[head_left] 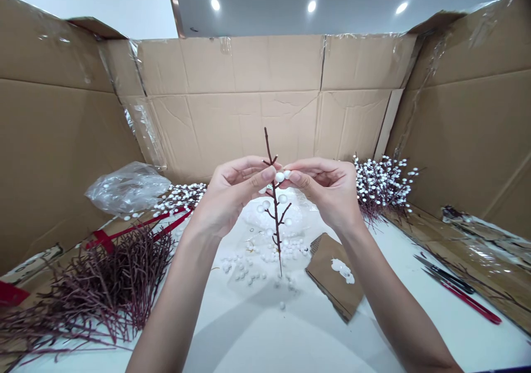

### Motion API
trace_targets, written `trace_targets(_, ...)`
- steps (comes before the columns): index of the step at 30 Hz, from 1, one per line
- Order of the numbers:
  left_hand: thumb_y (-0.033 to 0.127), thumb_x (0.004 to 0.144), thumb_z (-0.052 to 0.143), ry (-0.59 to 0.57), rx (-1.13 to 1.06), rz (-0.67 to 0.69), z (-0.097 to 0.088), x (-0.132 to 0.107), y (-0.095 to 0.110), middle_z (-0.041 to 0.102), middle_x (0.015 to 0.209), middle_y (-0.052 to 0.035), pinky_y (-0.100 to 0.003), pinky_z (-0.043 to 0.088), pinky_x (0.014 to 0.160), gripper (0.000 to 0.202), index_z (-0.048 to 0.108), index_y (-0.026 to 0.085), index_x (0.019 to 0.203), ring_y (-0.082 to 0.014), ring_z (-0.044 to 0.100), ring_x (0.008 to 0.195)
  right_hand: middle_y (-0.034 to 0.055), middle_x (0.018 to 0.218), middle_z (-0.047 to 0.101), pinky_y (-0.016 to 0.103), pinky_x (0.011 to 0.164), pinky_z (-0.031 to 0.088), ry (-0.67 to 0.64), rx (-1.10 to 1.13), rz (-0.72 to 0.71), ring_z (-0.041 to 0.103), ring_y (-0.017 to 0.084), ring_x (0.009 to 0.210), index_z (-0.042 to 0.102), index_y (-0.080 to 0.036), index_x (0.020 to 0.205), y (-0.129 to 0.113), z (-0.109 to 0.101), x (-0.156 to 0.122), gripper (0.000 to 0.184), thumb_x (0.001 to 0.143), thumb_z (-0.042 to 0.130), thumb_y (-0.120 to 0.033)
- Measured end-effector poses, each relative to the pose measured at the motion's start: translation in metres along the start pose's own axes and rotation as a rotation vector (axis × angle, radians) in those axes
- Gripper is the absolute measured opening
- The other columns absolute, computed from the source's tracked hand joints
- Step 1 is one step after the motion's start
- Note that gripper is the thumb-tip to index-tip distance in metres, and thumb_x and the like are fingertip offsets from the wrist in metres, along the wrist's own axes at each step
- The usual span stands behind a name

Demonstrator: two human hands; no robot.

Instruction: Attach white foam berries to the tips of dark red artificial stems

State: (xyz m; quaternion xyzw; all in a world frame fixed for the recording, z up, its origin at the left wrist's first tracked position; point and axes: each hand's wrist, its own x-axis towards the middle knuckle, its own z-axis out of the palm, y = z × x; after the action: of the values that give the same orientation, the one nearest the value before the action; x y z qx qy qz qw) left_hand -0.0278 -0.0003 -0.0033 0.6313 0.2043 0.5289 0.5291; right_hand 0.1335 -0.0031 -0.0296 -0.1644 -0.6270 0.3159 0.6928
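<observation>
- Cardboard walls (232, 135) surrounded a white table (257, 334).
- Bare burgundy twigs (99, 290) lay heaped left; densely beaded branches (384, 187) lay right.
- The left hand (232, 196) clamped a part-beaded twig (276, 223) mid-air, its top still bare; the right hand (323, 190) pinched one foam ball (280, 177) against it between closed fingers.
- Loose foam balls (249, 265) lay scattered below.

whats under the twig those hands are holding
Small white balls lie scattered on the white table below the dark red twig, with crumpled clear plastic behind them. Whatever lies beneath the left hand and right hand is hidden.
</observation>
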Motion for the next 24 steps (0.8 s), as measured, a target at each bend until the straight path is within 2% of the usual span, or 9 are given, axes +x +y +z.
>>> trace_targets(7,0.027,0.062,0.081,0.100,0.075,0.094,0.002,0.002,-0.003,0.067,0.061,0.0010,-0.018,0.045,0.053,0.013,0.073,0.018,0.064,-0.0071,0.058,0.056,-0.0010,0.072,0.075,0.023,0.064,0.060,-0.058,0.030,0.033,0.070,0.012,0.063,0.075,-0.021,0.078,0.004,-0.001,0.000,0.008,0.070,0.076,-0.018)
trace_targets(12,0.027,0.065,0.079,0.185,0.203,0.204,-0.003,0.003,-0.006,0.069,0.065,-0.0003,-0.020,0.045,0.055,0.011,0.073,0.019,0.062,-0.0074,0.058,0.055,-0.0007,0.076,0.075,0.026,0.069,0.061,-0.091,0.000,0.102,0.071,0.012,0.068,0.075,-0.021,0.086,-0.004,-0.012,0.003,0.012,0.075,0.073,-0.024)
trace_targets(15,0.027,0.065,0.079,0.232,0.280,0.270,-0.006,0.003,-0.006,0.070,0.066,-0.0018,-0.022,0.046,0.055,0.010,0.073,0.019,0.063,-0.0099,0.060,0.059,0.0006,0.076,0.074,0.026,0.072,0.060,-0.074,-0.047,0.142,0.071,0.012,0.070,0.074,-0.020,0.083,-0.003,-0.023,0.005,0.014,0.081,0.067,-0.031)
trace_targets(18,0.025,0.067,0.078,0.232,0.331,0.307,-0.009,0.004,-0.005,0.070,0.066,-0.0022,-0.022,0.046,0.052,0.007,0.074,0.020,0.063,-0.0106,0.060,0.059,0.0016,0.075,0.072,0.026,0.071,0.059,-0.142,-0.141,0.271,0.069,0.012,0.068,0.073,-0.018,0.081,0.015,-0.036,-0.003,0.020,0.080,0.066,-0.037)
trace_targets(21,0.023,0.067,0.078,0.219,0.330,0.348,-0.011,0.005,-0.004,0.069,0.062,-0.0009,-0.022,0.043,0.048,0.006,0.074,0.022,0.062,-0.0097,0.058,0.056,0.0034,0.073,0.070,0.027,0.067,0.057,-0.369,-0.390,0.500,0.066,0.012,0.067,0.071,-0.014,0.080,0.046,-0.051,-0.024,0.025,0.078,0.066,-0.039)
trace_targets(22,0.023,0.067,0.078,0.212,0.326,0.354,-0.011,0.005,-0.004,0.068,0.061,-0.0005,-0.022,0.043,0.048,0.006,0.074,0.023,0.063,-0.0094,0.058,0.055,0.0037,0.075,0.070,0.025,0.065,0.056,-0.446,-0.522,0.541,0.065,0.012,0.066,0.071,-0.014,0.082,0.057,-0.055,-0.034,0.028,0.080,0.062,-0.040)
trace_targets(24,0.023,0.067,0.079,0.199,0.325,0.351,-0.011,0.005,-0.004,0.068,0.061,-0.0002,-0.022,0.042,0.047,0.006,0.074,0.024,0.062,-0.0091,0.057,0.055,0.0044,0.068,0.070,0.025,0.057,0.051,-0.506,-0.624,0.587,0.062,0.012,0.059,0.071,-0.013,0.076,0.077,-0.062,-0.056,0.023,0.079,0.062,-0.034)
